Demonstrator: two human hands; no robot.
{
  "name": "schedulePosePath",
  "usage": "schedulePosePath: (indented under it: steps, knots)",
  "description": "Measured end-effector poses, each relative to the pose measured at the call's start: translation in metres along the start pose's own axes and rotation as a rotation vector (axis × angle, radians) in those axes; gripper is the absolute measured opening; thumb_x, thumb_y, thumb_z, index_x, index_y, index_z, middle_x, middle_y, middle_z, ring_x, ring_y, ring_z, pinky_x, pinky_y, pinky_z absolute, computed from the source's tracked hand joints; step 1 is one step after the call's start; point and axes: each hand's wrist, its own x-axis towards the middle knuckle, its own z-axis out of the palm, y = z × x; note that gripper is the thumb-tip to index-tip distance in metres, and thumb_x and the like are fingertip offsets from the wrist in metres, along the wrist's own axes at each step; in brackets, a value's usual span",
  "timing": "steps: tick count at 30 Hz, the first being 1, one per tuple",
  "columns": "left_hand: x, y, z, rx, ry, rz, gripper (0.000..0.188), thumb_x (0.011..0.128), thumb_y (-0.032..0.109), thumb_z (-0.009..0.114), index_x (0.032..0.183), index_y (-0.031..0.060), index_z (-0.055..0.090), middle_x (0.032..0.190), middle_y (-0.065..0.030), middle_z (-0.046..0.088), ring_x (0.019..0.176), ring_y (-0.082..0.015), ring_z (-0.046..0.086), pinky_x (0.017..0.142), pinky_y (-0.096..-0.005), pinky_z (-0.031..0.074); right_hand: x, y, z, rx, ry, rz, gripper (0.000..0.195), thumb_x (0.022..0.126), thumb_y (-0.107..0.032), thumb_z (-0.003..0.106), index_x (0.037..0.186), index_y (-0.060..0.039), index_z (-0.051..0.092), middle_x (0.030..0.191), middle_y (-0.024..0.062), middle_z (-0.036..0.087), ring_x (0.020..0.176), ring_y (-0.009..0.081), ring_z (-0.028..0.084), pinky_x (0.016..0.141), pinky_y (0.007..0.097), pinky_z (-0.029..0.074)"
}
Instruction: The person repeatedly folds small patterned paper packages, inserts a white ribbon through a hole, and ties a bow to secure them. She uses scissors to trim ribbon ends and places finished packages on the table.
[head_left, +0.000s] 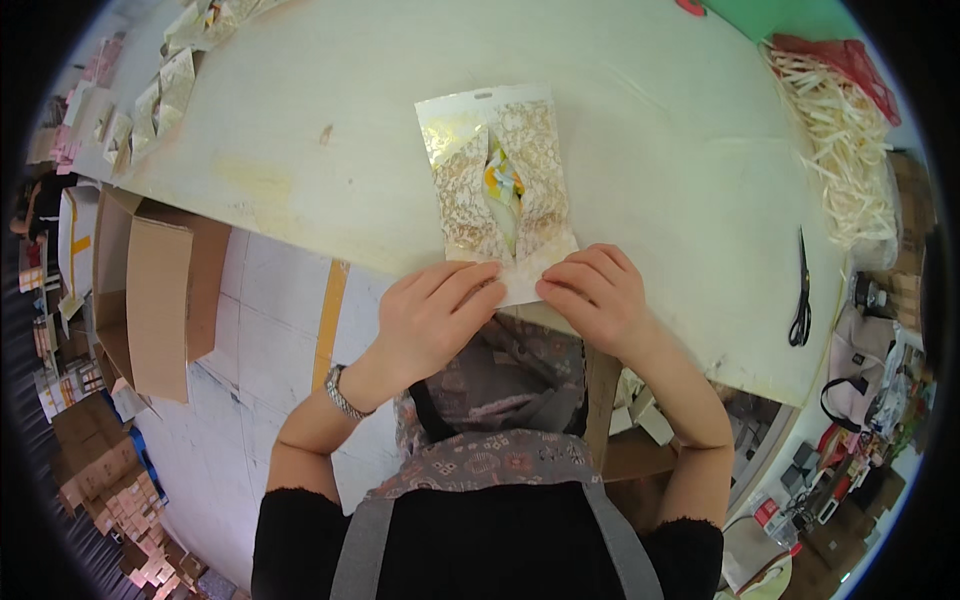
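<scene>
A white and gold patterned paper packet (469, 210) lies at the near edge of the worktable (322, 150). It has a hang slot at its top and an eye-shaped opening down the middle. Inside that opening shows a colourful item (504, 180) in yellow, orange and pale blue; what it is, I cannot tell. My left hand (439, 315) pinches the packet's lower left edge between thumb and fingers. At the lower right edge, my right hand (596, 296) grips the same packet. The fingertips partly hide its bottom end.
Black-handled scissors (801, 300) lie on the table at right. Beyond them sits a bag of pale strips (847, 142) with red netting. Similar gold packets (165, 97) stand at the far left. An open cardboard box (161, 292) is on the left, with stacked cartons (97, 450) below.
</scene>
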Motion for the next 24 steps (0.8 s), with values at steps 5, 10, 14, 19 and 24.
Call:
schedulePosePath:
  steps: [5,10,14,19,24]
  knots:
    - [-0.008,0.020,0.008,-0.087,-0.029,-0.013,0.021,0.065,0.003,0.072,0.084,0.0087,0.064,0.090,-0.0018,0.061,0.079,-0.0218,0.060,0.065,-0.0312,0.049,-0.015,-0.027,0.000,0.047,0.045,0.104,0.025,0.063,-0.010,0.063,0.087,-0.0049,0.063,0.089,0.0038,0.059,0.079,0.0208,0.058,0.069,0.0323,0.048]
    - [-0.006,0.017,-0.006,-0.426,-0.158,-0.219,0.017,0.069,0.003,0.073,0.082,0.0075,0.063,0.094,-0.0053,0.056,0.083,-0.0231,0.057,0.067,-0.0291,0.048,-0.010,-0.042,-0.005,0.132,-0.022,0.210,0.024,0.065,-0.010,0.065,0.089,-0.0071,0.064,0.087,0.0037,0.059,0.078,0.0213,0.057,0.070,0.0331,0.048]
    - [0.005,0.008,-0.011,-0.729,-0.318,-0.415,0.009,0.078,0.006,0.070,0.083,0.0040,0.063,0.096,-0.0061,0.056,0.079,-0.0184,0.056,0.067,-0.0267,0.047,-0.013,-0.040,0.004,0.136,0.081,0.284,0.024,0.068,-0.010,0.066,0.092,-0.0097,0.065,0.091,0.0033,0.061,0.084,0.0206,0.058,0.074,0.0355,0.047]
    - [0.025,-0.001,-0.020,-0.937,-0.451,-0.670,0.014,0.086,0.010,0.065,0.094,-0.0014,0.065,0.086,-0.0015,0.058,0.072,-0.0078,0.053,0.063,-0.0227,0.045,0.000,-0.043,0.006,-0.062,0.375,0.112,0.021,0.069,-0.010,0.066,0.090,-0.0111,0.066,0.101,0.0035,0.063,0.089,0.0210,0.060,0.079,0.0385,0.046]
    - [0.052,0.002,-0.029,-0.918,-0.607,-0.780,0.014,0.088,0.002,0.059,0.101,-0.0036,0.063,0.095,-0.0024,0.063,0.088,-0.0069,0.055,0.081,-0.0227,0.046,-0.005,-0.034,0.011,-0.130,0.403,0.069,0.017,0.071,-0.010,0.067,0.088,-0.0081,0.065,0.104,0.0050,0.063,0.092,0.0205,0.061,0.082,0.0395,0.046]
